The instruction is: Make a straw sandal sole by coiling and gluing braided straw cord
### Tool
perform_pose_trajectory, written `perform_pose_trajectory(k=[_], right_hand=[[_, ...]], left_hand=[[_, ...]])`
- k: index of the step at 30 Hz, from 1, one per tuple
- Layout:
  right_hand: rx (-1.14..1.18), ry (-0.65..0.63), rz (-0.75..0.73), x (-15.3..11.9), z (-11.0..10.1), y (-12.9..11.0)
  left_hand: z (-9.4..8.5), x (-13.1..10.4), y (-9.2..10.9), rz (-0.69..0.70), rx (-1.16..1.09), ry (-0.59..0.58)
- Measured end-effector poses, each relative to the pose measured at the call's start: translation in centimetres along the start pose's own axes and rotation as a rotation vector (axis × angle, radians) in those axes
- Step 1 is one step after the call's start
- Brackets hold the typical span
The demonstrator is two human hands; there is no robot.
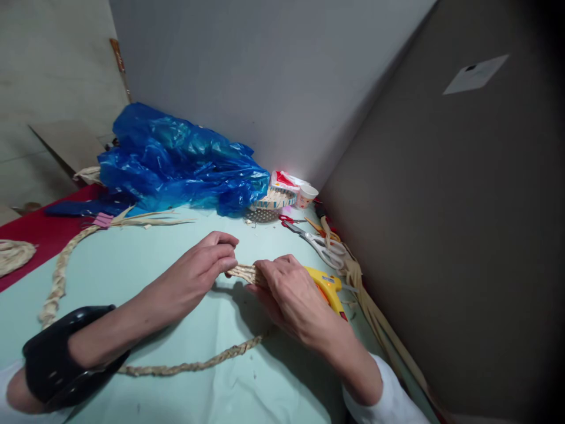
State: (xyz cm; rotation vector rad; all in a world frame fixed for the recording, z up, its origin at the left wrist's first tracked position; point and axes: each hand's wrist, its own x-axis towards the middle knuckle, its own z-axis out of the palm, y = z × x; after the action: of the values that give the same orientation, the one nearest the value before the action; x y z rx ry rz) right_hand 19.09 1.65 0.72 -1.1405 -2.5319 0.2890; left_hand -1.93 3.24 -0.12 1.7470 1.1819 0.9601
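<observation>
Both hands meet over the middle of the table on a small coiled piece of straw-coloured braid point(245, 272). My left hand point(205, 259) pinches its left end between thumb and fingers. My right hand point(293, 288) is closed round the right end and hides most of it. A long plaited cord point(189, 368) comes out from below my right hand, passes under my left forearm and curves up at the left to a pink clip point(103, 220), beyond which loose strands point(152, 221) spread. Just behind my right hand lies a yellow glue gun point(329, 285), partly covered.
A crumpled blue plastic bag point(176, 162) fills the back left. Near the wall stand a woven basket point(276, 199) and a paper cup point(308, 195). White-handled scissors point(324, 247) and long flat strips point(375, 315) lie at the right. A coil point(15, 257) rests on red cloth point(44, 235).
</observation>
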Motion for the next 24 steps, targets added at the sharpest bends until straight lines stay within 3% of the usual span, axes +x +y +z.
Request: perform_pose_trajectory(k=[4, 9, 11, 13, 17, 20, 24], right_hand=[[0.163, 0.103, 0.031, 0.2, -0.8, 1.0], [0.472, 0.583, 0.19, 0.2, -3.0, 4.2], [0.593, 0.7, 0.246, 0.3, -3.2, 5.0], [0.706, 0.702, 0.272, 0.6, -2.8, 4.8], [0.883, 0.53, 0.265, 1.3, -0.8, 2.2], [0.95, 0.446, 0.26, 1.8, 0.9, 0.4], [1.05, 0.465, 0.284, 2.4, 1.9, 0.3]], left_hand=[[0.2, 0.4, -0.3, -0.066, -0.112, 0.07], [-0.3, 0.8, -1.4, -0.224, -0.361, 0.274], [-0.6, 0.6, -1.7, -0.251, -0.49, 0.357], [-0.9, 0.4, -1.8, -0.262, -0.597, 0.434], [-0.9, 0.2, -1.2, -0.273, -0.742, 0.513], [-0.1, -0.1, -0.3, -0.279, -0.796, 0.458], [1.2, -0.7, 1.0, -0.296, -0.816, 0.344]])
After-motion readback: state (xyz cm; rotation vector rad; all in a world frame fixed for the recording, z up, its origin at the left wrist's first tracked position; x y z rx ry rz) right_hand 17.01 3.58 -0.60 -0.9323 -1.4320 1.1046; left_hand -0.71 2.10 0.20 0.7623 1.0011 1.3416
